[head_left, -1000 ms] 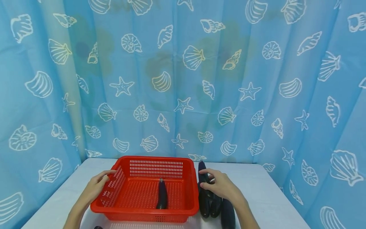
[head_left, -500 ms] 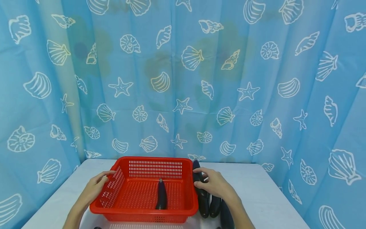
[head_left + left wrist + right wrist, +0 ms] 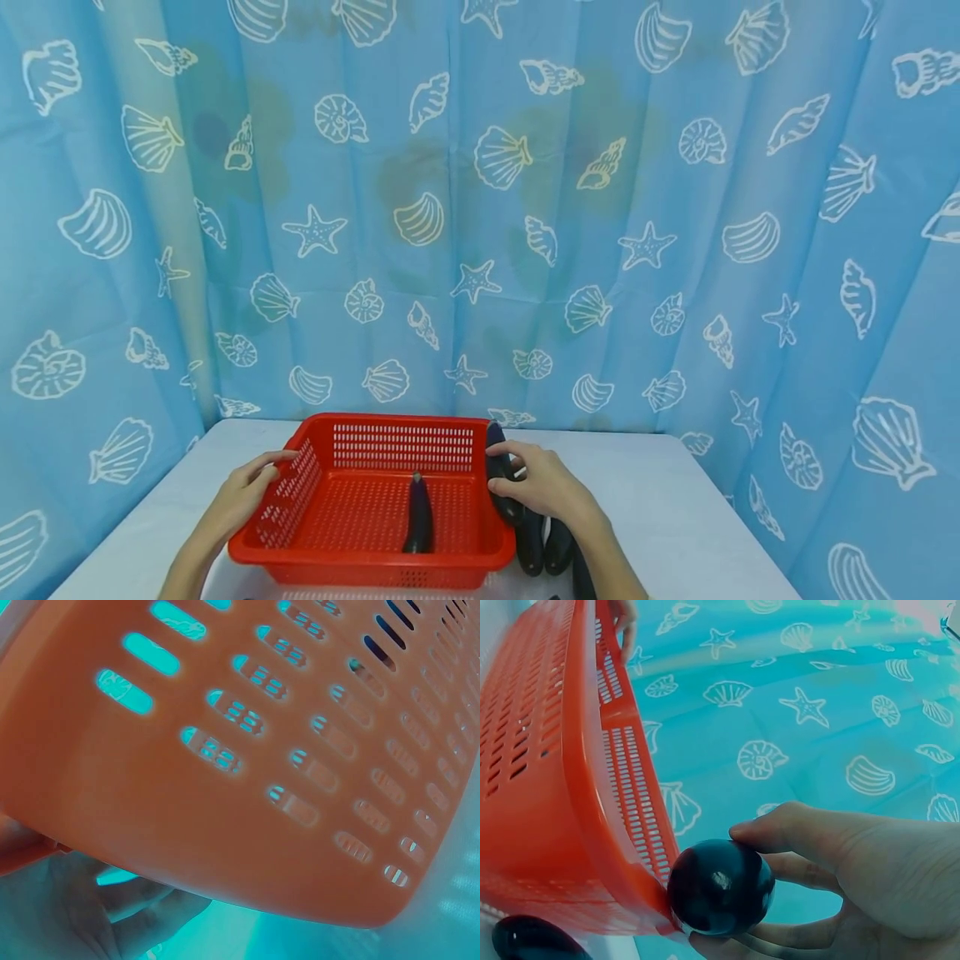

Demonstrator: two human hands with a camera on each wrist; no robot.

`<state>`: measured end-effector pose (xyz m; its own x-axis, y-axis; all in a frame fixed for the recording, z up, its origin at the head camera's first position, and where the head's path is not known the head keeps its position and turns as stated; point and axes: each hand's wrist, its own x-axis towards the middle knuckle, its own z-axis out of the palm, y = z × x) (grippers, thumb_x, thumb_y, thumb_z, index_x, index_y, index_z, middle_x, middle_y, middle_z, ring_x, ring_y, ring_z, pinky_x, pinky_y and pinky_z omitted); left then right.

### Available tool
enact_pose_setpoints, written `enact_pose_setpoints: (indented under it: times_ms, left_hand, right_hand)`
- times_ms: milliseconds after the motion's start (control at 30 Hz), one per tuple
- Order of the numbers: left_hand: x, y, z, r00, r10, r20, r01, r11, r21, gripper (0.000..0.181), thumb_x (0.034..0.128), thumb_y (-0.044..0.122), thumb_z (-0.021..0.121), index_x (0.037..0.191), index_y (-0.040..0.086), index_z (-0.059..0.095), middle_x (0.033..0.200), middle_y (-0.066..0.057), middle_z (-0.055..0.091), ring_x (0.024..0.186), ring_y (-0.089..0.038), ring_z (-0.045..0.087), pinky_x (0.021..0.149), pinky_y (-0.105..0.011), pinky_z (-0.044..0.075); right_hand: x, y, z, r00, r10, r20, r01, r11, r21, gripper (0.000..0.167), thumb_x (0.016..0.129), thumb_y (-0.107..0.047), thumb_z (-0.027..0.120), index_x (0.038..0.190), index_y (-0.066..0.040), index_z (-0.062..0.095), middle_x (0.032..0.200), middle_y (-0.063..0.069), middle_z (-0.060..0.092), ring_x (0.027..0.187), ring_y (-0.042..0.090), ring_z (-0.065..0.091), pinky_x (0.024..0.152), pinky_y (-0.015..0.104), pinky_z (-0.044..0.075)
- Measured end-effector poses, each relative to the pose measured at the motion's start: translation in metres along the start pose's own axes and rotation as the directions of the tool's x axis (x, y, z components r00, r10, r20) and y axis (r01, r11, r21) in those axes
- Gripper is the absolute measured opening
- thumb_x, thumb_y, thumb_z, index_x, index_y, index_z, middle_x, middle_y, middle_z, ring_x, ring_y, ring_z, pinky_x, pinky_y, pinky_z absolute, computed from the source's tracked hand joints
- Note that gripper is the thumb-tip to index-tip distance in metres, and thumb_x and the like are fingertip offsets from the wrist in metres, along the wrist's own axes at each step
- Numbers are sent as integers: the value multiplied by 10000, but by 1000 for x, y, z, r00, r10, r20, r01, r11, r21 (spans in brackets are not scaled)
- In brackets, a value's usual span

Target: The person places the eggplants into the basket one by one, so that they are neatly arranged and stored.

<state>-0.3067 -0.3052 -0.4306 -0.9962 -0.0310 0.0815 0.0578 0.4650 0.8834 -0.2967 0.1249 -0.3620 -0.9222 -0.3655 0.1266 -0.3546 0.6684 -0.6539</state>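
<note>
A red slotted basket (image 3: 375, 560) holds one dark eggplant (image 3: 419, 517). At its left rim, my left hand (image 3: 238, 500) grips the edge; in the left wrist view, fingers of that hand (image 3: 120, 907) show past the basket wall (image 3: 172, 817). My right hand (image 3: 551, 483) holds another dark eggplant (image 3: 504, 500) at the basket's right rim, its upper end tilted toward the back. Seen from the right wrist, thumb and fingers of this hand (image 3: 855, 877) pinch the glossy round-ended eggplant (image 3: 720, 889) beside the basket rim (image 3: 592, 787).
Several more dark eggplants (image 3: 530, 546) lie just right of the basket, partly under my right forearm. Beneath the basket's front is a white container (image 3: 352, 592), mostly hidden. A white-covered table (image 3: 637, 483) meets a blue shell-patterned curtain (image 3: 525, 275) behind.
My right hand has carried its eggplant left, from over the pile to the basket's right rim. The left hand keeps its place on the left rim.
</note>
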Motion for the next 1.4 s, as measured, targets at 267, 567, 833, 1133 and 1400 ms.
enact_pose_setpoints:
  times_ms: [267,567,833,1133,1400]
  left_hand:
    - [0,0,2,1000,-4,-2,4,1000,-14,443,1039,182,363,1455,46,425,1443,-295,443,1008,-247,627,810,-400,609]
    - [1,-2,2,1000,-9,-4,9,1000,2,436,1042,173,353,1453,46,428,1453,-295,432,1019,-255,620,813,-405,607]
    - [0,-3,1,1000,-2,-13,2,1000,1,434,1040,166,354,1450,50,436,1448,-297,438,1009,-257,629,802,-411,610]
    - [1,-3,2,1000,5,-14,-5,1000,4,430,1038,166,362,1444,51,446,1446,-294,445,1026,-270,629,806,-421,608]
    - [2,-2,1,1000,2,-17,-2,1000,1,434,1037,173,369,1447,53,441,1451,-295,438,1035,-274,630,810,-423,607]
  right_hand:
    - [6,-8,5,1000,-22,23,22,1000,-16,439,867,-257,721,1281,-149,624,1113,172,666,942,261,632,741,467,609]
    - [12,-19,14,998,-27,59,27,1000,-4,449,854,-229,732,1278,-133,622,1092,181,676,901,253,646,736,485,608]
    - [18,-22,31,998,0,64,1,1000,-9,431,840,-249,750,1252,-177,642,1138,164,674,930,263,644,735,491,607]
    - [20,-22,45,996,-33,88,32,999,18,401,834,-214,758,1220,-165,664,1060,125,696,813,200,648,711,434,616]
    - [24,-25,52,996,-17,89,17,1000,-4,396,824,-218,767,1200,-138,673,1096,133,697,835,212,646,716,448,614]
